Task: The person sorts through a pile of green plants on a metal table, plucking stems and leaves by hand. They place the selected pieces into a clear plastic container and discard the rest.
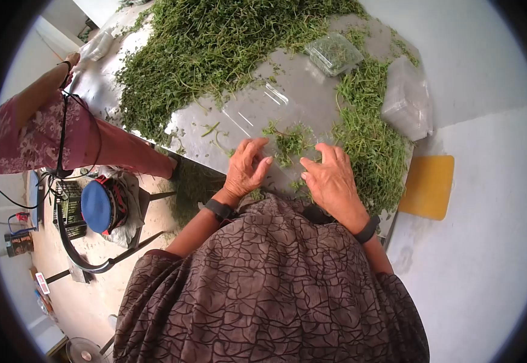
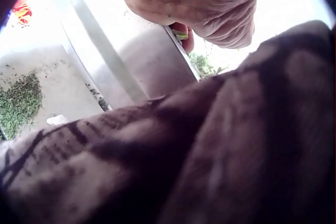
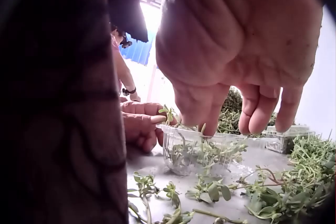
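Between the hands sits a clear plastic container with small leafy green sprigs inside. My left hand is at its left side, thumb and fingers pinching a short green sprig near the rim; a bit of it shows in the left wrist view. On the opposite side, my right hand reaches down with spread, fairly straight fingers, their tips at the container's rim. Loose sprigs lie on the metal table in front of the container.
A large heap of greens covers the far table. More greens lie at right, beside a filled clear box and stacked empty boxes. Another person stands at left, near a blue-topped stool. A yellow board is at right.
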A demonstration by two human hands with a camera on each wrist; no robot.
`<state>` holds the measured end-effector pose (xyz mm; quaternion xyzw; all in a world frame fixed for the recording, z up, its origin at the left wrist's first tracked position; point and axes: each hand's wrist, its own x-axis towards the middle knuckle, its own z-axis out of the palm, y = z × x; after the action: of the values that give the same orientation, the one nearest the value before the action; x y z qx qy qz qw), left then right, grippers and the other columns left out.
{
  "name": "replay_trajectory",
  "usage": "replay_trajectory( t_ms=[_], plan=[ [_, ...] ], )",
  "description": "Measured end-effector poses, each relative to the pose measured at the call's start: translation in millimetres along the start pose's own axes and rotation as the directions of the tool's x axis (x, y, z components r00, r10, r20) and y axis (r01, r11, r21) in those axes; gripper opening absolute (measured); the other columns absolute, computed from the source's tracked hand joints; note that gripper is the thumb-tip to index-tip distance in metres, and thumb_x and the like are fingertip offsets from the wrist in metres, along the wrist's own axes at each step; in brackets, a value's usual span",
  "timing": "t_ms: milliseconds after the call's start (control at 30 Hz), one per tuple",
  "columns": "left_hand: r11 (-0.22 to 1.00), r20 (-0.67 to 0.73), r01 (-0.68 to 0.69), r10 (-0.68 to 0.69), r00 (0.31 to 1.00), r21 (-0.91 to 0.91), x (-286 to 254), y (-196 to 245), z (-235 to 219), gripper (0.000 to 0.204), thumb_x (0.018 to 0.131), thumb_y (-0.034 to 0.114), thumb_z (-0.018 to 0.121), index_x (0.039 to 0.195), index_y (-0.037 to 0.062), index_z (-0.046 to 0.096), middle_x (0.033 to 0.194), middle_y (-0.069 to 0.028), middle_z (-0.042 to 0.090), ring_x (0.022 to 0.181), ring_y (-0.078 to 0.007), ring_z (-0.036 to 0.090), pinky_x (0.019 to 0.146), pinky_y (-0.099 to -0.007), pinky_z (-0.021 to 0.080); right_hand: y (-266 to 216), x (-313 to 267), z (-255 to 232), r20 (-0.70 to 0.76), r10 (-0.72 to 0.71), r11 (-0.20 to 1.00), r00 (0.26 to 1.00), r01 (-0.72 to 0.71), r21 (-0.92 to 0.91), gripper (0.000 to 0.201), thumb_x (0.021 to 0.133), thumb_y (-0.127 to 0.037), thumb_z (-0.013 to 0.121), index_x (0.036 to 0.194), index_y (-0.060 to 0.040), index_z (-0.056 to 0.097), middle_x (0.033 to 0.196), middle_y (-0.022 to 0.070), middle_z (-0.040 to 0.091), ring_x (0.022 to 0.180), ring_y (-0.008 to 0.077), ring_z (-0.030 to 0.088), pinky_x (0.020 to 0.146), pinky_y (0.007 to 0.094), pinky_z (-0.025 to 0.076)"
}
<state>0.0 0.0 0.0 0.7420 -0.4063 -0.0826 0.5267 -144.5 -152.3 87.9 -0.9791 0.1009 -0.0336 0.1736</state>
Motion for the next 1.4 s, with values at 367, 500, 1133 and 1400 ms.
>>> replay_trajectory(
  t_ms=[367,500,1133,1400],
  plan=[
    [0.996,0.011,-0.061,0.061,0.998,-0.059,1.6,-1.7,-2.6,0.034,0.079,0.016,0.062,0.108,0.002,0.054,0.089,-0.0105,0.052,0.067,-0.0176,0.057,0.058,-0.0273,0.046,-15.0,46.3,11.8,-0.227,-0.155,0.986,0.962,0.165,0.025,0.04,0.075,-0.011,0.063,0.111,0.0004,0.051,0.112,0.0171,0.048,0.104,0.0327,0.044,0.092,0.0433,0.033],
    [0.996,0.016,-0.08,0.081,0.997,-0.043,1.8,-0.5,-3.8,0.034,0.079,0.017,0.062,0.108,0.0023,0.054,0.09,-0.0106,0.052,0.069,-0.0179,0.057,0.059,-0.0277,0.046,-14.7,48.0,26.0,-0.179,-0.119,0.99,0.977,0.13,0.052,0.037,0.075,-0.01,0.062,0.109,-0.0002,0.052,0.11,0.0166,0.049,0.104,0.0322,0.044,0.092,0.0434,0.034],
    [0.995,0.007,-0.09,0.091,0.996,-0.043,1.5,0.3,-4.2,0.034,0.077,0.014,0.063,0.108,0.0028,0.054,0.083,-0.0089,0.052,0.063,-0.0178,0.053,0.057,-0.0274,0.044,1.3,33.2,23.0,-0.304,-0.114,0.981,0.946,0.155,0.116,0.013,0.072,-0.003,0.059,0.084,0.0017,0.063,0.1,0.0132,0.061,0.106,0.03,0.049,0.093,0.0412,0.035],
    [0.997,-0.123,-0.022,0.012,0.992,-0.079,3.1,-2.9,-12.4,0.026,0.077,0.01,0.063,0.102,0.0052,0.057,0.07,-0.0061,0.05,0.06,-0.0166,0.05,0.055,-0.0265,0.042,16.1,4.3,6.6,-0.481,0.072,0.996,0.874,-0.043,0.072,0.023,0.074,0.001,0.058,0.096,0.0047,0.061,0.105,0.0172,0.06,0.102,0.0315,0.053,0.091,0.039,0.041]
  ],
)
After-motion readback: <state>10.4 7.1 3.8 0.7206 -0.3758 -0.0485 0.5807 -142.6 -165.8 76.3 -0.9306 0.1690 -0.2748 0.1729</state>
